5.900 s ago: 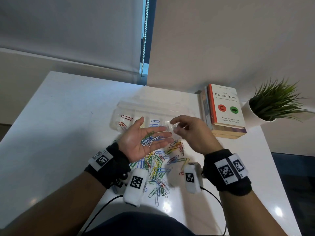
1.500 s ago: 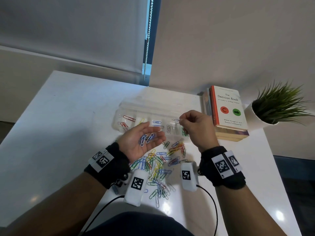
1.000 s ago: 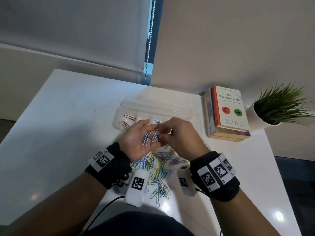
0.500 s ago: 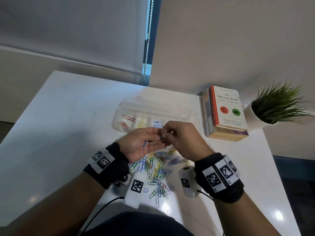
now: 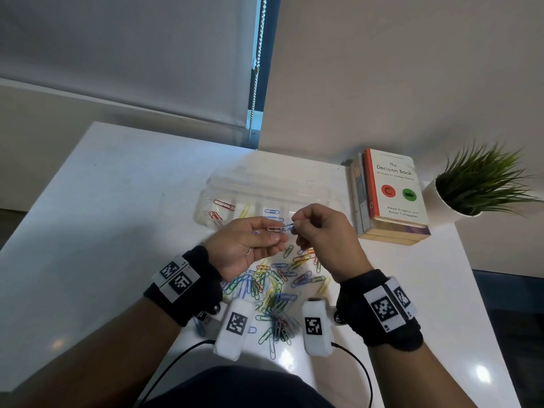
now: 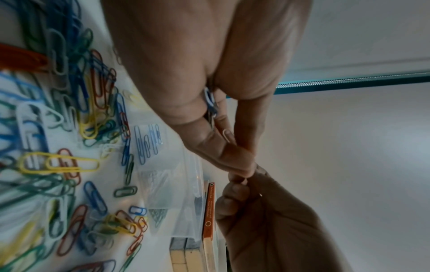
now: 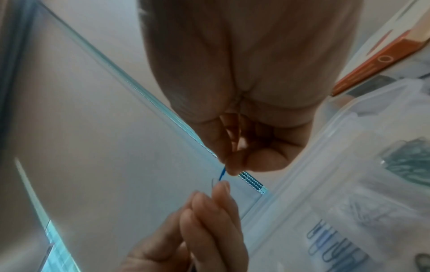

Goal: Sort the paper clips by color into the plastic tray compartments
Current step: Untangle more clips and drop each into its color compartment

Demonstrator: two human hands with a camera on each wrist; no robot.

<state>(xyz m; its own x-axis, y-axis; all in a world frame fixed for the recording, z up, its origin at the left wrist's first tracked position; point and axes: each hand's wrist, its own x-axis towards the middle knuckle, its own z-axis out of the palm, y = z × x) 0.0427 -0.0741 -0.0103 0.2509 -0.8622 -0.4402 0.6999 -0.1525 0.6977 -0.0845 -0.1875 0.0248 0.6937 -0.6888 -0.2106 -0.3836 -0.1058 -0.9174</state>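
My left hand (image 5: 278, 236) hovers above the pile with fingers curled, pinching a white paper clip (image 5: 276, 229); more blue and white clips (image 6: 210, 103) are tucked in its palm. My right hand (image 5: 295, 228) meets it fingertip to fingertip and pinches a blue paper clip (image 7: 222, 172) that touches the white one. Both hands are just in front of the clear plastic tray (image 5: 223, 184). Its compartments hold red clips (image 5: 223, 205), yellow clips (image 5: 245, 211) and blue clips (image 5: 272, 212); the right wrist view also shows green clips (image 7: 409, 165) in it. A mixed pile of coloured clips (image 5: 273, 293) lies under my wrists.
A stack of books (image 5: 388, 198) lies right of the tray, with a potted plant (image 5: 477, 184) beyond it at the table's right edge. The white table (image 5: 103, 201) ends at a wall behind the tray. Two wrist cameras and their cables hang over the front edge.
My right hand came back from the tray to my left palm and took a blue clip. The left fingers curled from open palm to pinch a white clip; both hands rose slightly.
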